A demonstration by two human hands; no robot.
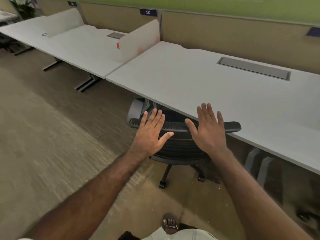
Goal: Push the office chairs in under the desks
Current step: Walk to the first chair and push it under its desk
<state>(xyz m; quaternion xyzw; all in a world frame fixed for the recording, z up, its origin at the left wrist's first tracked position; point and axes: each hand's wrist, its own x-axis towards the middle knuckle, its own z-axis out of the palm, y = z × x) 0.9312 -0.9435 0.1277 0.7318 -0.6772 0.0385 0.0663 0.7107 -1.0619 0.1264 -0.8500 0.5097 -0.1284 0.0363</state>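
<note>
A black mesh-backed office chair (180,146) stands tucked under the front edge of a white desk (207,87), its seat hidden beneath the desktop and its wheeled base showing on the carpet. My left hand (152,132) is held flat with fingers spread over the left part of the backrest top. My right hand (209,129) is also flat and spread, over the right part of the backrest by the desk edge. Neither hand grips anything; whether they touch the chair I cannot tell.
More white desks (72,42) with dividers (138,40) run off to the left, on grey metal legs (84,85). A tan partition carries a blue sign "247" (148,12). Grey units (265,170) stand under the desk at right. My sandalled foot (170,223) is on the carpet.
</note>
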